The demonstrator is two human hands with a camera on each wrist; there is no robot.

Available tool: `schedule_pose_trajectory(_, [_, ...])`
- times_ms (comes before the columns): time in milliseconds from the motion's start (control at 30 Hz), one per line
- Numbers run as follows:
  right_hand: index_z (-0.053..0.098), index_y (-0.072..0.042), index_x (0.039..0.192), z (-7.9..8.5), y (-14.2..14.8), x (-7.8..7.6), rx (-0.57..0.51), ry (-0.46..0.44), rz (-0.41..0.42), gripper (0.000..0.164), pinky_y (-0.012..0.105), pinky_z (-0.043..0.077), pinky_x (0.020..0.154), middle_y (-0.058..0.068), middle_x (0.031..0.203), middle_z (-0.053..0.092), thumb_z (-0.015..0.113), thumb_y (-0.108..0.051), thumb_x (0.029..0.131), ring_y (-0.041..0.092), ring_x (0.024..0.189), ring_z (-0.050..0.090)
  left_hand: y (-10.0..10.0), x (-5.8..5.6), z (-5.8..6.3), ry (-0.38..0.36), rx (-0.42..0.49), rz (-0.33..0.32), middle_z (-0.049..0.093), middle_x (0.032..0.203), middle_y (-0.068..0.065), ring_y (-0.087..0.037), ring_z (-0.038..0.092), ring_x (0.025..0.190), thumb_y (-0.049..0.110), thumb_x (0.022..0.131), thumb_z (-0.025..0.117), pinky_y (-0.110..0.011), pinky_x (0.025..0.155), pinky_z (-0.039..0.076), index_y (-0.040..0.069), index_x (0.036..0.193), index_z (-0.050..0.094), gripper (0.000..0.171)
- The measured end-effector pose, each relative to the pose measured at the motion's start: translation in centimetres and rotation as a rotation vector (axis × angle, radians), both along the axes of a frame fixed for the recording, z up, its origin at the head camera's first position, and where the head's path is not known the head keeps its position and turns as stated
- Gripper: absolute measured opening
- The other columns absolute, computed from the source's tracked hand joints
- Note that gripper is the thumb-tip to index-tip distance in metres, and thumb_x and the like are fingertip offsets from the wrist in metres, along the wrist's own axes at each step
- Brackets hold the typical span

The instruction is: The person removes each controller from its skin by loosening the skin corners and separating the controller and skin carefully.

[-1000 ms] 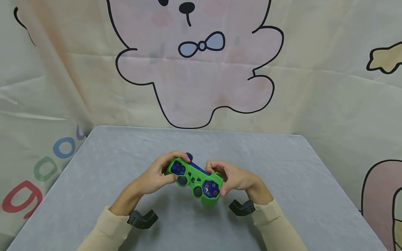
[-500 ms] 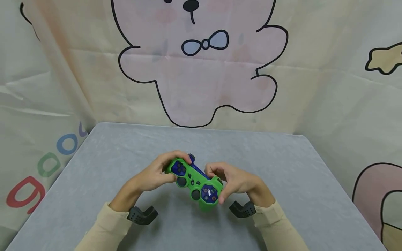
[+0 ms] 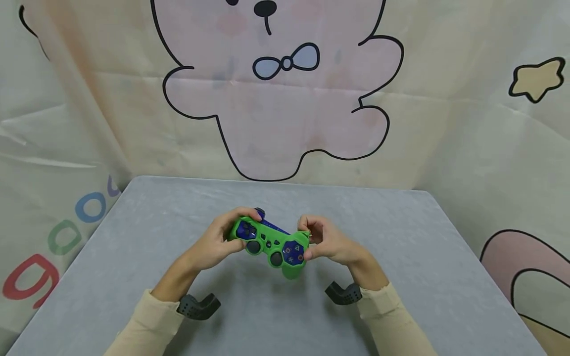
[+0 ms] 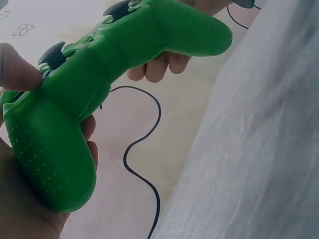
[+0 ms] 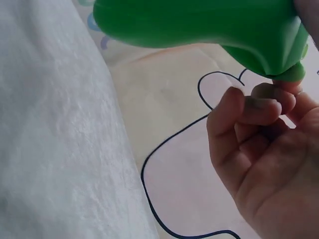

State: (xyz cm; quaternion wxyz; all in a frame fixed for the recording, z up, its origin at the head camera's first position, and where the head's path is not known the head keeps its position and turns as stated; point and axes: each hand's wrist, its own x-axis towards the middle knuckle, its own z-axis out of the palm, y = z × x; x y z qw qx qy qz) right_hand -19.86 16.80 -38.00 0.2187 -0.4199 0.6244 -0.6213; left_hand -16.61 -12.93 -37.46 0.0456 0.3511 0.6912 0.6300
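A blue game controller (image 3: pixel 293 253) with dark thumbsticks sits in a green silicone cover (image 3: pixel 291 271), held above the table in the head view. At its left end my left hand (image 3: pixel 214 243) grips it, thumb on the front and fingers over the top edge. A blue shoulder part (image 3: pixel 261 213) stands out of the cover beside those fingers. My right hand (image 3: pixel 331 243) is at the right end, thumb against the front and curled fingers pinching the cover's upper right corner. In the right wrist view, a green flap (image 5: pixel 294 73) lies by the right fingertips.
A grey cloth-covered table (image 3: pixel 178 198) lies beneath both hands. Behind it hangs a pale curtain (image 3: pixel 445 138) printed with cartoon figures. Black wrist devices (image 3: pixel 199 307) sit near both sleeves.
The controller has risen a little, shifted left and become more level. My right hand moved up to the cover's upper corner; the left hand stayed gripping the left end.
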Motion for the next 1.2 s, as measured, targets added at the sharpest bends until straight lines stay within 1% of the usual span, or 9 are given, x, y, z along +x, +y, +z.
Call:
schedule_pose_trajectory(133, [0.037,0.001,0.086,0.3,0.2,-0.1,0.015,0.018,-0.073,0.055,0.03,0.042,0.072,0.007,0.082,0.035,0.081,-0.032,0.087,0.011,0.077,0.042,0.0,0.0,-0.1,-0.015,-0.009,0.055,0.056,0.123,-0.017,-0.018,0.06,0.092,-0.011,0.081,0.05,-0.03,0.075,0.057,0.006,0.129,0.055,0.052])
schedule_pose_trajectory(267, [0.042,0.002,0.091,0.4,0.0,0.1,0.061,-0.032,-0.114,0.047,0.025,0.045,0.071,0.005,0.086,0.043,0.08,-0.025,0.089,0.009,0.078,0.049,-0.1,0.0,-0.4,-0.024,-0.003,0.078,0.055,0.123,-0.017,-0.018,0.06,0.089,-0.013,0.08,0.05,-0.029,0.071,0.056,0.006,0.128,0.056,0.052])
schedule_pose_trajectory(433, [0.045,-0.003,0.107,0.4,-0.4,0.3,0.087,-0.086,-0.188,0.037,0.026,0.055,0.083,0.002,0.113,0.057,0.075,-0.018,0.093,0.013,0.1,0.061,0.0,0.0,-0.6,-0.033,0.004,0.128,0.055,0.123,-0.017,-0.018,0.059,0.088,-0.015,0.082,0.049,-0.029,0.071,0.056,0.007,0.13,0.055,0.053])
schedule_pose_trajectory(533, [0.045,-0.01,0.116,0.4,-0.7,0.2,0.049,-0.128,-0.225,0.036,0.026,0.056,0.084,-0.001,0.116,0.062,0.072,-0.021,0.096,0.012,0.104,0.064,0.1,0.1,-0.3,-0.036,0.014,0.184,0.055,0.126,-0.015,-0.019,0.06,0.09,-0.014,0.082,0.051,-0.03,0.073,0.058,0.009,0.131,0.055,0.054])
schedule_pose_trajectory(633, [0.048,-0.015,0.129,0.4,-0.8,0.0,-0.009,-0.179,-0.213,0.041,0.025,0.056,0.086,-0.004,0.114,0.066,0.069,-0.032,0.097,0.009,0.103,0.065,0.3,0.1,-0.2,-0.041,0.051,0.21,0.055,0.125,-0.013,-0.019,0.061,0.091,-0.014,0.083,0.051,-0.029,0.073,0.058,0.008,0.132,0.053,0.054])
schedule_pose_trajectory(800, [0.049,-0.008,0.144,0.2,-0.8,-0.1,-0.083,-0.282,-0.137,0.069,0.024,0.052,0.099,-0.004,0.127,0.065,0.069,-0.051,0.093,0.009,0.115,0.062,0.6,-0.1,-0.2,-0.045,0.123,0.185,0.058,0.118,-0.009,-0.015,0.062,0.088,-0.015,0.084,0.05,-0.027,0.07,0.057,0.004,0.133,0.049,0.052])
schedule_pose_trajectory(1000, [0.058,-0.021,0.136,0.0,-0.9,-0.2,-0.162,-0.374,-0.158,0.055,0.024,0.053,0.095,-0.007,0.121,0.067,0.072,-0.048,0.091,0.007,0.113,0.063,0.9,-0.1,-0.3,-0.018,0.145,0.168,0.057,0.117,-0.01,-0.013,0.062,0.088,-0.015,0.084,0.051,-0.026,0.07,0.057,0.005,0.132,0.049,0.052])
schedule_pose_trajectory(1100, [0.058,-0.027,0.137,0.1,-0.5,-0.1,-0.141,-0.339,-0.133,0.046,0.026,0.055,0.094,-0.007,0.119,0.067,0.07,-0.041,0.095,0.009,0.112,0.063,0.8,-0.2,-0.1,-0.02,0.116,0.165,0.057,0.119,-0.012,-0.015,0.062,0.088,-0.016,0.084,0.05,-0.027,0.07,0.057,0.004,0.132,0.049,0.052])
schedule_pose_trajectory(1200, [0.057,-0.023,0.14,0.5,0.1,-0.1,-0.065,-0.187,-0.143,0.04,0.024,0.056,0.087,-0.005,0.116,0.067,0.064,-0.027,0.101,0.009,0.105,0.064,0.7,-0.1,0.4,0.007,0.04,0.18,0.056,0.124,-0.012,-0.017,0.061,0.089,-0.015,0.084,0.051,-0.028,0.072,0.057,0.008,0.132,0.053,0.052])
